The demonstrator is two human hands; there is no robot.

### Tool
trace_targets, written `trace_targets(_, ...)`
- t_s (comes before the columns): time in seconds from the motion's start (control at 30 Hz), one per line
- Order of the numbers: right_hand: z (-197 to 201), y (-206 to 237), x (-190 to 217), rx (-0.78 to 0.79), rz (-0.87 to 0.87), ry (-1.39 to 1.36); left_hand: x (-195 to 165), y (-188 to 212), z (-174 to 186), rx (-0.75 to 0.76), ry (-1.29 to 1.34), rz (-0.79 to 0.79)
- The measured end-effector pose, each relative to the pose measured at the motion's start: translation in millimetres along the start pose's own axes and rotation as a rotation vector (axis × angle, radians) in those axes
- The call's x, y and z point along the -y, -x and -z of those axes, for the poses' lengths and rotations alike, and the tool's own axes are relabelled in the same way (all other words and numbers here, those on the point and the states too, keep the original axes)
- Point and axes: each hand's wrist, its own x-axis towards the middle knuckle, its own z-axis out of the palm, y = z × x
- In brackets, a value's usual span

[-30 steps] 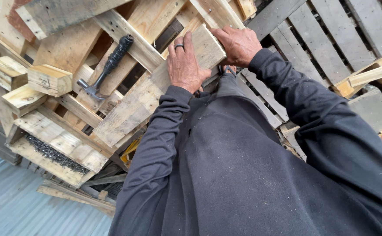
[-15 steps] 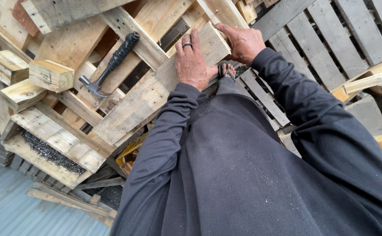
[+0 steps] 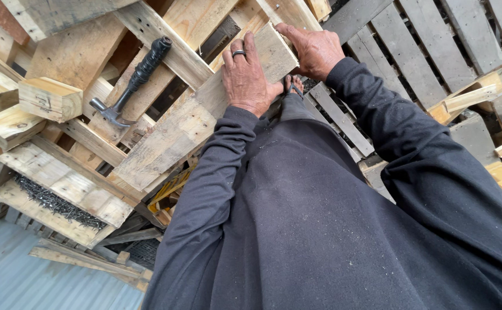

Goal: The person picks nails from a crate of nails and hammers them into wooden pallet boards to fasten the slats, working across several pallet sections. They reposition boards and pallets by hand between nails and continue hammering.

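Pallet stack – plank under both hands

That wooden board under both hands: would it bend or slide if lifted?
The board looks thick and straight, so probably stiff. Its rough, unplaned face likely grips rather than slips under the left hand and right hand. Being long, it may tip if lifted at one end.

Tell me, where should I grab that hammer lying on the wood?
Probably by the black handle of the hammer, coming from above. It lies flat across the planks with the handle pointing up and right, free of both hands, while the metal head at the lower end sits close against the boards.
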Motion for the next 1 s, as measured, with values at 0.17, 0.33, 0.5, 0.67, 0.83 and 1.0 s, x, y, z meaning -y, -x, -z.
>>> trace_targets(0.17, 1.6, -1.1, 1.1, 0.017, 0.0, -0.006, -1.1, -1.3, 2.3, -0.041, 0.013, -0.008)
trace_targets(0.33, 2.5, 1.0, -1.4, -0.008, 0.058, -0.02, -5.0, -3.2, 1.8, -0.022, 0.013, -0.001)
trace_targets(0.5, 2.5, 2.6, 0.2, 0.002, 0.028, -0.008, -3.1, -2.8, 5.2, -0.016, 0.035, -0.025)
trace_targets(0.67, 3.5, 2.8, 4.8, 0.022, -0.019, -0.038, -1.9, 0.7, 9.6, 0.012, 0.028, -0.01)
trace_targets(0.83, 4.1, 2.5, 5.5, 0.018, 0.003, -0.028, -0.8, 3.8, 8.7, -0.005, 0.046, -0.009)
trace_targets(1.0, 6.6, 4.8, 5.0, 0.012, -0.006, -0.072, 1.4, 4.7, 3.6, 0.031, 0.029, -0.012)
